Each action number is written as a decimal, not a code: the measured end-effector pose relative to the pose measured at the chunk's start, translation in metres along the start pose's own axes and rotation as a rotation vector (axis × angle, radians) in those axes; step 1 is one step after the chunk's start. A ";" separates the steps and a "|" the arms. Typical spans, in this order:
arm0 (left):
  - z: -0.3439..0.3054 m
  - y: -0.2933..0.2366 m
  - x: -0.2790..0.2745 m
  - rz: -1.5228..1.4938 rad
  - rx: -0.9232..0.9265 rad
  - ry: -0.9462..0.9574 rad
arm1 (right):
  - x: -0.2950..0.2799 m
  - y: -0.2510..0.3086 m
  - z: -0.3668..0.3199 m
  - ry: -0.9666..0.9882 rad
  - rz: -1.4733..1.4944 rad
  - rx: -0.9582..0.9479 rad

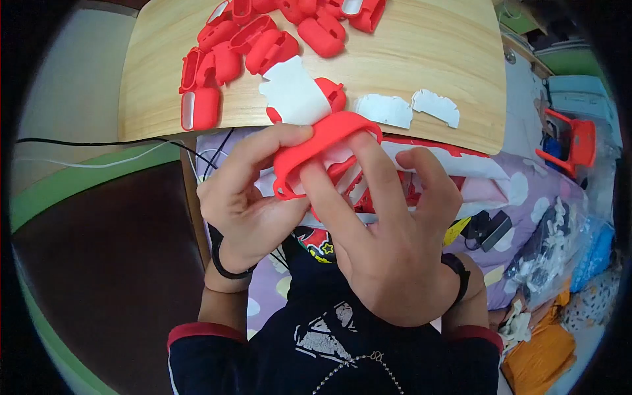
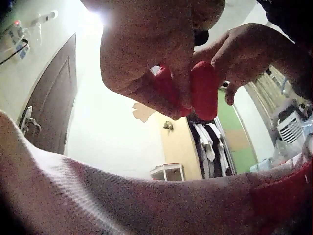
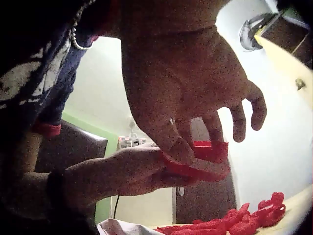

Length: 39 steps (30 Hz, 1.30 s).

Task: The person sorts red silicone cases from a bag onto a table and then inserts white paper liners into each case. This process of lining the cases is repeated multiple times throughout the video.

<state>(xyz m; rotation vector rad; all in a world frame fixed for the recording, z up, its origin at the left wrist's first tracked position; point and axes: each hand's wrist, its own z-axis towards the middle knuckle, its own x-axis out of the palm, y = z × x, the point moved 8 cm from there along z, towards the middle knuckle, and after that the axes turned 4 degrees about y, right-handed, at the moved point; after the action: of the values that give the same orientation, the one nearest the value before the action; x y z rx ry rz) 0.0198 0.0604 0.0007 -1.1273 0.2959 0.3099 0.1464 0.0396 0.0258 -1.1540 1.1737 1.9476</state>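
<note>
Both of my hands are at a red silicone earphone case cover (image 1: 332, 135), its opening turned toward me and white showing inside. My left hand (image 1: 247, 191) grips its left end, thumb and fingers on either side. Two digits of my right hand (image 1: 395, 257) reach into the opening, and in the right wrist view the thumb (image 3: 203, 166) lies across the red wall with fingers behind it. The other right fingers are bent clear of the cover. Just beyond, on the table, a torn white sheet (image 1: 293, 92) lies partly over another red cover (image 1: 331, 92).
Several red covers (image 1: 263, 49) are heaped at the back of the wooden table (image 1: 428, 52). Two white pieces (image 1: 385, 110) lie near its front edge. Below my hands, an open white bag (image 1: 484, 171) holds more red covers. A brown chair (image 1: 112, 263) stands at left.
</note>
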 end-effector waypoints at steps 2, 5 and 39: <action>-0.001 0.002 0.001 0.019 -0.021 0.012 | 0.002 -0.001 0.000 0.014 0.000 0.004; -0.002 0.005 0.002 0.040 -0.020 0.019 | 0.006 -0.004 0.002 0.035 0.059 0.007; -0.041 0.041 0.013 -0.837 -0.691 0.171 | 0.072 -0.124 0.036 0.226 0.285 -0.004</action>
<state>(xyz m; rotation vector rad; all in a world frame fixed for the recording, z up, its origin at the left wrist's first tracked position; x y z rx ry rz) 0.0129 0.0399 -0.0549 -1.8502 -0.1718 -0.4699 0.2006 0.1300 -0.0784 -1.2942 1.5244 2.0659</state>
